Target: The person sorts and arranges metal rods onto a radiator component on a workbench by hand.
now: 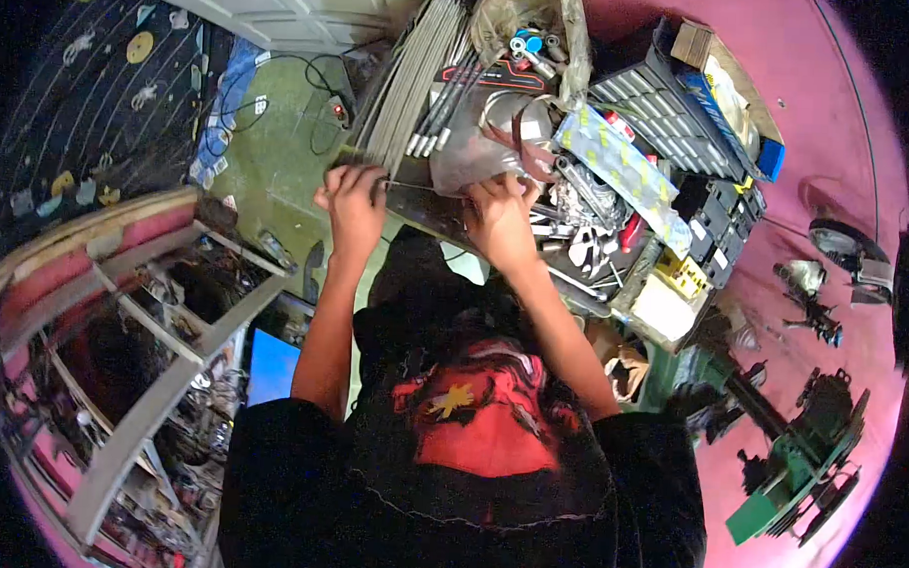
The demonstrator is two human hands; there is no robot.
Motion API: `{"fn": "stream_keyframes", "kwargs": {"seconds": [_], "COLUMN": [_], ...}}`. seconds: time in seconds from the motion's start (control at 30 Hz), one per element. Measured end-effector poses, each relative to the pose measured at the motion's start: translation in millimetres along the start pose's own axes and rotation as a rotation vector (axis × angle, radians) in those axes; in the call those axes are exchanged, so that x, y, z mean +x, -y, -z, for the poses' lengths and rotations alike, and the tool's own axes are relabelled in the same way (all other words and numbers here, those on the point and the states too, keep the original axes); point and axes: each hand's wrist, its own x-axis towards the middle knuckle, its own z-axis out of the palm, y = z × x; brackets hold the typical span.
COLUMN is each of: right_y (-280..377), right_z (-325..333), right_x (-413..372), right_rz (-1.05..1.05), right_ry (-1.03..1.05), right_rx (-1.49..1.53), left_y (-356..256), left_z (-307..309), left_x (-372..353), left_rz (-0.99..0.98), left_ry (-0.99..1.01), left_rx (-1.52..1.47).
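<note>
A thin, straight metal-looking rod (418, 187) spans the gap between my two hands at the near edge of the workbench (417, 215). The fingers of my left hand (355, 202) are curled around its left end. My right hand (502, 218) pinches the other end, its fingertips partly hiding it. Just beyond my right hand lies a clear plastic bag (463, 149), with dark red strips (521, 138) beside it. Long grey rods (414, 80) and several dark rods with pale ends (443, 113) are laid out past my left hand.
Sockets and wrenches (587, 224) crowd the bench to the right, near a slatted grey crate (671, 106) and a black case (722, 228). A metal frame (160, 414) stands at left. Green machinery (794, 466) is at right. A cable (316, 79) crosses the floor.
</note>
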Motion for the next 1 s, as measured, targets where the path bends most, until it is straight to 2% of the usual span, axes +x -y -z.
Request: {"fn": "stream_keyframes", "kwargs": {"seconds": [0.1, 0.2, 0.27, 0.33, 0.4, 0.43, 0.6, 0.67, 0.7, 0.8, 0.93, 1.0], "right_y": [23, 34, 34, 32, 31, 33, 49, 59, 63, 73, 78, 75], "right_z": [-10, -15, -14, -18, -22, -24, -31, -34, -36, -36, -41, -46], "right_x": [-10, -33, -45, -53, -56, -57, -60, -60, -59, -50, -16, 3], "right_rz": [-0.041, -0.057, -0.052, -0.047, -0.126, -0.145, -0.291, -0.388, -0.366, -0.355, -0.377, -0.408], "right_ry": [0.014, 0.003, 0.07, 0.016, -0.006, -0.108, -0.187, -0.166, -0.198, -0.208, -0.196, -0.106], "right_rx": [0.015, 0.001, -0.033, -0.07, -0.021, -0.008, 0.017, 0.041, 0.038, 0.031, 0.013, 0.025], "left_y": [16, 22, 21, 21, 22, 25, 47, 55, 57, 64, 54, 55], "left_z": [1, -2, 4, 12, 23, 28, 48, 53, 56, 56, 52, 36], "left_x": [21, 41, 47, 50, 41, 30, -34, -48, -50, -30, 38, 76], "left_rz": [-0.216, -0.349, -0.394, -0.455, -0.445, -0.399, -0.173, -0.205, -0.226, -0.3, -0.402, -0.52], "left_ry": [0.092, 0.166, 0.197, 0.217, 0.207, 0.204, 0.269, 0.287, 0.301, 0.3, 0.316, 0.282], "left_rx": [-0.059, -0.031, -0.032, -0.056, -0.059, -0.083, -0.084, -0.083, -0.093, -0.044, -0.129, -0.153]}}
